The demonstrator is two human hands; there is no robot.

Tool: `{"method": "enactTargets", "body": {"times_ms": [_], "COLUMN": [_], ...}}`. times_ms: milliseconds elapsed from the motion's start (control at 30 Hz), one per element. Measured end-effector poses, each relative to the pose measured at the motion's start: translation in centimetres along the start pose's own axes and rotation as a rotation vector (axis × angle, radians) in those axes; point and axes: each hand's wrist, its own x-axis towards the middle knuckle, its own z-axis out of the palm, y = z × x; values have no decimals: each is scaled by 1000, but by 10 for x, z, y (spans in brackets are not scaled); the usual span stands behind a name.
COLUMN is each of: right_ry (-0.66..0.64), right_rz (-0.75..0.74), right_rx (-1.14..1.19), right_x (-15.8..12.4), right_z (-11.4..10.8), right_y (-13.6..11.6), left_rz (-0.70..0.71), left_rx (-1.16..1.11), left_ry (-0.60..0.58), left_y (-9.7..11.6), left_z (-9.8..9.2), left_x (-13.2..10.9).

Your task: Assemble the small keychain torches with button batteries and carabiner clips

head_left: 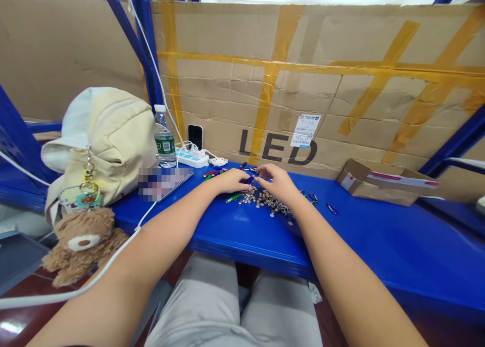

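Cardboard backs the blue desk (379, 236); a box (382, 185) lies far right, contents hidden. Mid-desk, over a pile of silver discs (265, 201), left hand (230, 180) and right hand (278, 184) meet, each grip pinched nearly closed on one dark piece (251, 173) between them.

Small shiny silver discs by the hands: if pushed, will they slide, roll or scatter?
Probably scatter: the small shiny silver discs lie loose, a few strays apart on the smooth blue shelf. They look flat, so likelier to slide than roll. Thin, probably fiddly to pinch singly.
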Motion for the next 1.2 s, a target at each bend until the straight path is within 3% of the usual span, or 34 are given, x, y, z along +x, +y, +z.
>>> {"method": "enactTargets", "body": {"times_ms": [233, 467, 633, 700, 833, 1033, 1200], "right_ry": [-156, 31, -280, -324, -205, 66, 121], "right_rz": [22, 234, 383, 397, 443, 671, 678], "right_rx": [16, -113, -265, -275, -348, -353, -287], "right_x": [-4, -2, -6, -8, -9, -9, -6], "right_z": [-3, -17, -27, -30, -31, -32, -36], "right_y": [-5, 16, 35, 35, 33, 40, 47], "left_rz": [1, -51, -53, -49, -44, -34, -41], "left_rx": [-11, -29, 33, 53, 70, 71, 80], "left_ry": [-25, 33, 12, 3, -5, 6, 6], "left_y": [4, -1, 1, 2, 2, 0, -2], "left_z": [-1, -1, -2, -3, -2, -1, 0], "left_x": [-1, 1, -1, -1, -1, 0, 0]}}
